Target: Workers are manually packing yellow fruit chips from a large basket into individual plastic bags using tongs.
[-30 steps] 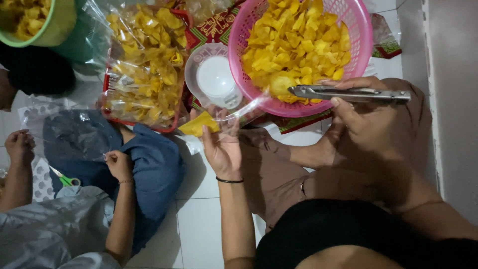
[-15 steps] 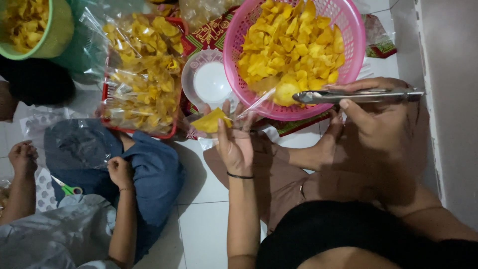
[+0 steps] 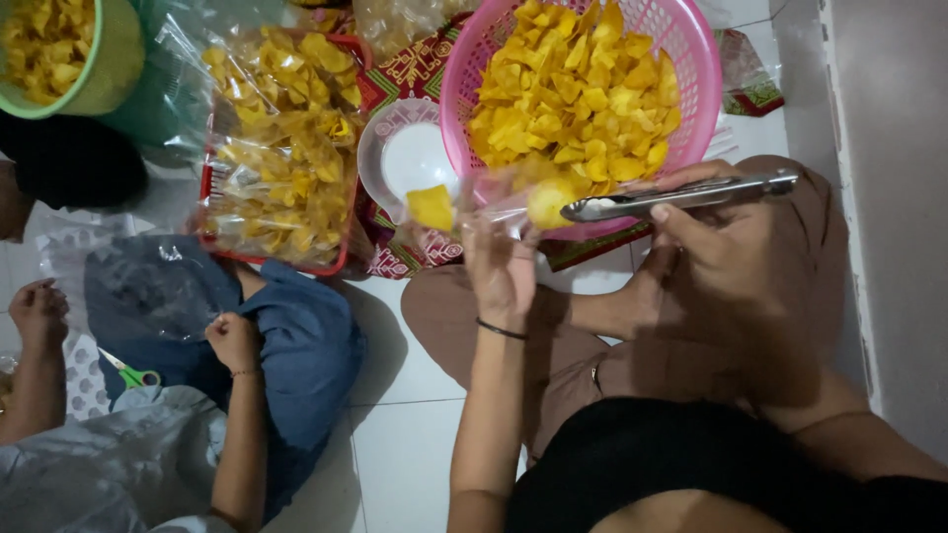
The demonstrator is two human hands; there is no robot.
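A round pink plastic basket (image 3: pixel 691 59) heaped with yellow chips sits on the floor ahead; beside it a red tray (image 3: pixel 331 265) of bagged chips (another person sits left); the right hand (image 3: pixel 726 257) clasps metal tongs (image 3: pixel 681 195), tips at a chip; the left hand (image 3: pixel 502 265) pinches a clear plastic bag (image 3: pixel 444 212) open just below the basket.

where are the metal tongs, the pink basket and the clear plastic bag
metal tongs (image 3: pixel 681 195): head view, middle of the arms, right hand holds them
pink basket (image 3: pixel 456 79): head view, left rim
clear plastic bag (image 3: pixel 499 197): head view, the film above the left hand's fingers
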